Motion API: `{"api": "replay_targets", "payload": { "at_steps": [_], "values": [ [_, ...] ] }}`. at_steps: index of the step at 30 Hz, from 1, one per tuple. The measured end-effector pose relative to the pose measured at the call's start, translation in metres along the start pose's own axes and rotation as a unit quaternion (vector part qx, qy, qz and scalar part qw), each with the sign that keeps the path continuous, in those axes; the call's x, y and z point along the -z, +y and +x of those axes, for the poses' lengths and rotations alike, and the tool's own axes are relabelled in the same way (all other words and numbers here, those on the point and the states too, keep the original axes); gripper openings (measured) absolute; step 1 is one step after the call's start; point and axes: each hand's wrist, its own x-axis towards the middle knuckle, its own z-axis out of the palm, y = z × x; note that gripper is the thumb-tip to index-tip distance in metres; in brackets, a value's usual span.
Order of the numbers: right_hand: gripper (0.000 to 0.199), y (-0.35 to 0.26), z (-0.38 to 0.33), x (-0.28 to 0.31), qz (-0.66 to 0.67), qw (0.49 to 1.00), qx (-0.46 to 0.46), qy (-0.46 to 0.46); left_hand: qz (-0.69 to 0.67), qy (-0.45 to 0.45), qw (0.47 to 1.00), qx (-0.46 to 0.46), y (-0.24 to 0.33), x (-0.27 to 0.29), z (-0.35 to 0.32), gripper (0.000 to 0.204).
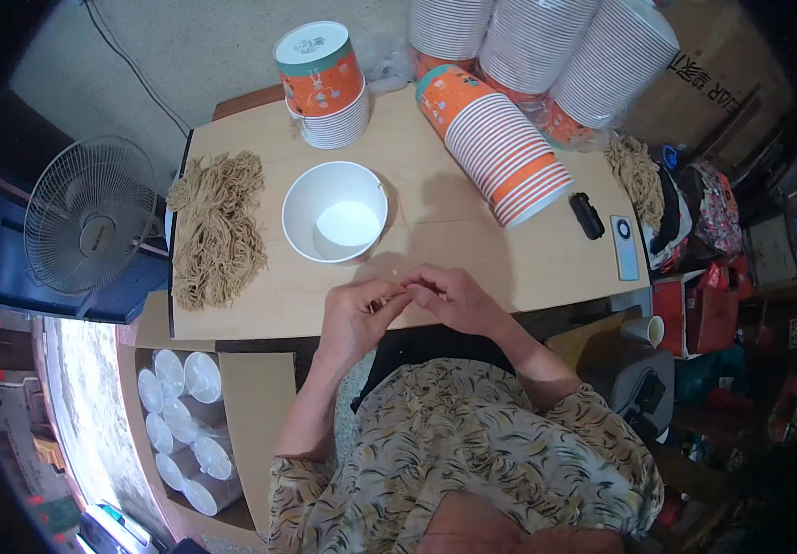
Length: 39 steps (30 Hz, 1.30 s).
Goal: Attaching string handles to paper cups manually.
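My left hand [357, 319] and my right hand [457, 297] meet over the table's near edge, fingertips pinched together. Whatever they pinch, if anything, is too small to make out. Just beyond them stands an open white paper tub [301, 217], seen from above with nothing in it. To its left lies a pile of tan string bundles [218, 231]. Behind the tub, a short upside-down stack of orange and white paper tubs [323, 83] stands upright. A longer stack of the same tubs [495, 148] lies on its side to the right.
Wrapped tub stacks [537, 46] stand at the back right. A black object [587, 216] and a pale remote-like device [625, 247] lie near the table's [435, 235] right edge. A fan [94, 217] stands left. Below it, an open carton [255, 415] holds clear plastic cups [177, 420].
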Motion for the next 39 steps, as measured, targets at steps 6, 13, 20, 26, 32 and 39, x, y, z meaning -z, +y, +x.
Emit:
{"api": "replay_targets", "payload": {
  "at_steps": [6, 13, 20, 26, 32, 39],
  "values": [
    [0.015, 0.001, -0.001, 0.000, -0.020, 0.999, 0.007, 0.041, -0.120, -0.005, 0.991, 0.061, -0.024, 0.001, -0.002, 0.008],
    [0.011, 0.000, -0.004, 0.002, 0.014, 0.994, -0.031, 0.100, -0.187, -0.012, 0.975, 0.118, -0.028, 0.007, 0.000, 0.005],
    [0.011, 0.002, -0.004, 0.003, 0.023, 0.992, -0.018, 0.120, -0.220, -0.006, 0.969, 0.115, -0.036, 0.006, 0.001, 0.004],
    [0.011, 0.003, -0.005, 0.004, 0.007, 0.994, -0.027, 0.107, -0.210, -0.002, 0.973, 0.095, -0.041, 0.007, -0.004, 0.005],
    [0.016, 0.010, 0.001, 0.018, -0.001, 0.992, -0.050, 0.118, -0.052, 0.003, 0.999, -0.010, -0.031, 0.040, 0.000, 0.011],
    [0.010, -0.072, 0.044, 0.052, -0.039, 0.971, 0.068, 0.226, 0.380, 0.132, 0.911, -0.087, -0.063, 0.116, 0.035, 0.030]
  ]
}}
